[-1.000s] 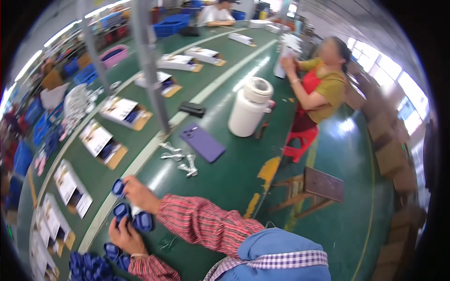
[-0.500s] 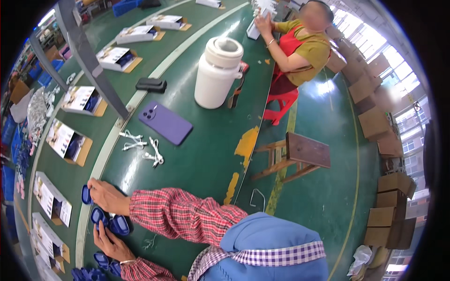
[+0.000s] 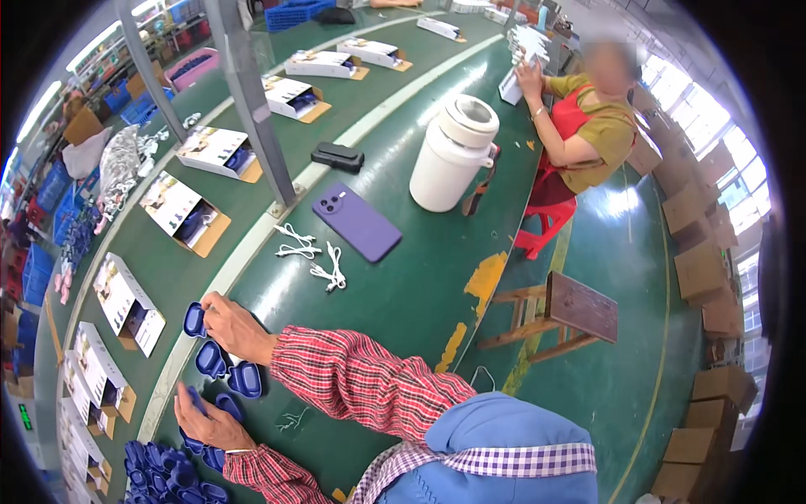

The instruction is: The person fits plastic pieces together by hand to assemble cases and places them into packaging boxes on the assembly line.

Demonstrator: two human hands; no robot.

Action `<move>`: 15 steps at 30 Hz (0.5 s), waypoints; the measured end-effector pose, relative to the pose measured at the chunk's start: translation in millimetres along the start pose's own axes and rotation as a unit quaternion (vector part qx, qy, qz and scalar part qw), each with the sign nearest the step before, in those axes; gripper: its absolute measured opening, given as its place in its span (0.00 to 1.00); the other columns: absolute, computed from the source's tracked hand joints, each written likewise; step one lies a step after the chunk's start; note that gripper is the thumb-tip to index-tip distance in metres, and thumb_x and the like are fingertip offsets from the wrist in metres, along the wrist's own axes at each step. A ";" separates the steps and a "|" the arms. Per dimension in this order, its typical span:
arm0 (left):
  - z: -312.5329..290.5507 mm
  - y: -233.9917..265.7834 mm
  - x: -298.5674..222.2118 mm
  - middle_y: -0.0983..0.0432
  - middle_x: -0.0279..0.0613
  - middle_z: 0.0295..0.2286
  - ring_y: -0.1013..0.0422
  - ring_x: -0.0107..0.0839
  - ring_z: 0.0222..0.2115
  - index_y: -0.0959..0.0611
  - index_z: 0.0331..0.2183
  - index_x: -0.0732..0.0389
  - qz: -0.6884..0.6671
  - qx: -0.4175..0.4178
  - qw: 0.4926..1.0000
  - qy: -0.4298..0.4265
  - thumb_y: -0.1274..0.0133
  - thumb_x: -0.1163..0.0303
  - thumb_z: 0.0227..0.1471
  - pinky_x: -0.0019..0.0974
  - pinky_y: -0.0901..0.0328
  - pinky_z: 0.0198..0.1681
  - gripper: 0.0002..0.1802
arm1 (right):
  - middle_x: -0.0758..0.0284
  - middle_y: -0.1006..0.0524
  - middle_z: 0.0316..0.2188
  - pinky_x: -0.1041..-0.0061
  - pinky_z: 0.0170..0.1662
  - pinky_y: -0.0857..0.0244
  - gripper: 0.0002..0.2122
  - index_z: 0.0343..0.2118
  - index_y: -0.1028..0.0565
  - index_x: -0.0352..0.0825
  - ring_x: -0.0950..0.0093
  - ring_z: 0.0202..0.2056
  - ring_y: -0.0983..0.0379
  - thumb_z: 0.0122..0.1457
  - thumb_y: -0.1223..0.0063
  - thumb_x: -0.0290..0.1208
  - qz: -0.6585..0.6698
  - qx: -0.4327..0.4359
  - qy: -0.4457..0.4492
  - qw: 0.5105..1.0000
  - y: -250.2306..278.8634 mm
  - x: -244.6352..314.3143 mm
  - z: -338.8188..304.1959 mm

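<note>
My right hand (image 3: 239, 328) is the farther one, its fingertips pinched on a small dark blue plastic piece (image 3: 194, 319) with a rounded hollow, at the table's left edge. Nearer, my left hand (image 3: 211, 422) has its fingers closed around another blue plastic piece (image 3: 196, 401), partly covered and smeared by motion. Between the hands lie two similar pieces, one of them a hollowed blue piece (image 3: 245, 380). More blue parts (image 3: 227, 406) sit beside and under my left hand. Close to it is a heap of blue parts (image 3: 159, 475).
Past the pale rail, open printed boxes (image 3: 126, 301) stand in a row on the green belt. A purple phone (image 3: 357, 222), white cables (image 3: 329, 269), a black case (image 3: 337, 156) and a white jug (image 3: 453, 155) are on the table. A person (image 3: 588, 126) sits beyond; a wooden stool (image 3: 579, 315) stands right.
The view has swung, so the table's things appear farther right. My left hand has lifted a blue piece between its fingers. My right hand stays at the piece by the rail.
</note>
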State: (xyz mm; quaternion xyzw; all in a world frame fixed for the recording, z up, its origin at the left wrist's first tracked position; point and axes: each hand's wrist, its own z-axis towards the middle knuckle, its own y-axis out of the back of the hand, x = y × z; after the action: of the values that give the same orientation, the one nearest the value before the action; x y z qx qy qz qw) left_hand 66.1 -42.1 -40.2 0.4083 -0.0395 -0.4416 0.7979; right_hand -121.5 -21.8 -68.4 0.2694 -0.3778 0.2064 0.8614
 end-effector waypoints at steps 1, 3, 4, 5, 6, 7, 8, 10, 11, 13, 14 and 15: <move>-0.5 -1.4 5.6 0.25 0.51 0.50 0.31 0.49 0.52 0.22 0.52 0.65 0.020 0.012 1.000 -0.012 0.50 0.77 0.60 0.47 0.38 0.56 0.19 | 0.57 0.32 0.44 0.60 0.46 0.32 0.03 0.29 0.28 0.28 0.56 0.42 0.29 0.55 0.45 0.21 0.001 0.000 0.005 1.000 0.3 2.2 0.2; -3.9 -6.0 13.5 0.25 0.53 0.50 0.31 0.52 0.52 0.21 0.51 0.64 0.012 0.038 0.999 0.008 0.47 0.75 0.59 0.50 0.38 0.56 0.17 | 0.54 0.33 0.42 0.60 0.47 0.34 0.03 0.28 0.29 0.27 0.54 0.42 0.30 0.54 0.48 0.20 0.012 0.001 0.011 1.000 -0.7 7.8 3.1; -4.0 -7.9 12.1 0.25 0.53 0.50 0.31 0.52 0.52 0.21 0.51 0.64 0.011 0.042 0.999 0.003 0.47 0.74 0.59 0.49 0.38 0.57 0.18 | 0.54 0.33 0.43 0.60 0.47 0.34 0.03 0.28 0.29 0.27 0.54 0.42 0.30 0.54 0.48 0.21 0.013 0.007 0.005 1.000 1.2 7.4 1.1; -5.1 -9.0 11.0 0.25 0.54 0.50 0.31 0.52 0.52 0.21 0.51 0.64 0.009 0.045 0.999 -0.003 0.46 0.73 0.58 0.49 0.39 0.57 0.18 | 0.55 0.33 0.43 0.60 0.46 0.34 0.03 0.29 0.29 0.27 0.54 0.42 0.30 0.55 0.48 0.21 0.008 0.006 0.007 1.000 2.4 7.2 0.8; -5.4 -10.5 9.2 0.25 0.54 0.50 0.32 0.52 0.52 0.21 0.51 0.64 0.006 0.045 0.999 -0.003 0.45 0.73 0.58 0.49 0.39 0.57 0.19 | 0.55 0.33 0.43 0.60 0.46 0.34 0.03 0.29 0.29 0.27 0.54 0.42 0.30 0.55 0.48 0.21 0.001 0.004 0.009 1.000 3.8 6.9 1.1; -5.5 -12.4 7.7 0.25 0.54 0.50 0.31 0.52 0.52 0.21 0.51 0.65 -0.010 0.038 0.999 -0.004 0.45 0.73 0.58 0.49 0.39 0.57 0.19 | 0.54 0.32 0.42 0.60 0.45 0.34 0.03 0.30 0.28 0.27 0.54 0.41 0.30 0.55 0.49 0.21 -0.004 0.000 0.006 1.000 4.8 6.0 0.5; -9.0 -16.9 6.9 0.25 0.54 0.49 0.31 0.51 0.52 0.21 0.51 0.65 -0.030 0.041 0.999 -0.005 0.45 0.74 0.57 0.48 0.39 0.57 0.19 | 0.55 0.32 0.42 0.61 0.45 0.33 0.03 0.30 0.28 0.28 0.55 0.40 0.29 0.55 0.48 0.22 -0.010 -0.001 0.008 1.000 6.0 0.1 -2.1; -9.1 -19.8 13.3 0.26 0.58 0.50 0.31 0.53 0.52 0.23 0.51 0.70 -0.073 0.048 0.996 -0.016 0.49 0.72 0.60 0.50 0.40 0.57 0.19 | 0.56 0.31 0.42 0.62 0.44 0.31 0.03 0.32 0.27 0.30 0.56 0.40 0.28 0.54 0.47 0.22 -0.016 -0.007 -0.009 1.000 5.3 -3.5 -4.2; -9.5 -18.9 20.1 0.26 0.57 0.50 0.31 0.53 0.51 0.22 0.51 0.70 -0.057 0.047 0.997 -0.028 0.50 0.73 0.61 0.49 0.40 0.57 0.18 | 0.56 0.31 0.42 0.61 0.45 0.32 0.03 0.32 0.27 0.30 0.56 0.41 0.29 0.55 0.48 0.22 0.009 -0.027 0.003 1.000 -1.3 -6.7 -5.1; -13.0 -5.3 41.2 0.24 0.54 0.48 0.30 0.51 0.51 0.22 0.52 0.68 -0.027 0.031 0.999 -0.035 0.52 0.77 0.60 0.47 0.39 0.57 0.19 | 0.55 0.32 0.42 0.61 0.48 0.35 0.04 0.34 0.28 0.27 0.55 0.43 0.30 0.57 0.49 0.22 0.033 -0.005 0.014 0.999 -13.7 12.8 -5.5; -11.3 -0.7 35.4 0.24 0.52 0.49 0.30 0.50 0.51 0.22 0.52 0.67 -0.021 0.026 0.999 -0.031 0.53 0.77 0.61 0.47 0.39 0.57 0.18 | 0.55 0.32 0.42 0.61 0.49 0.35 0.05 0.34 0.29 0.26 0.55 0.43 0.31 0.57 0.50 0.22 0.039 0.006 0.001 0.999 -13.8 13.2 -6.8; -13.5 -2.0 42.3 0.24 0.49 0.50 0.31 0.50 0.52 0.21 0.52 0.67 0.029 0.022 0.997 -0.061 0.53 0.77 0.61 0.48 0.38 0.57 0.18 | 0.55 0.32 0.42 0.61 0.49 0.35 0.05 0.34 0.29 0.26 0.55 0.43 0.31 0.57 0.49 0.22 0.033 0.002 -0.002 0.999 -13.7 11.9 -9.2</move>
State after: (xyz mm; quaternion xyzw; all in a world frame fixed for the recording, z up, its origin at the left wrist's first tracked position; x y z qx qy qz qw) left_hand 96.1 -65.4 -63.1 0.3965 -0.1097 -0.4412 0.7975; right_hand -101.4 -24.9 -68.8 0.2594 -0.3878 0.2348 0.8528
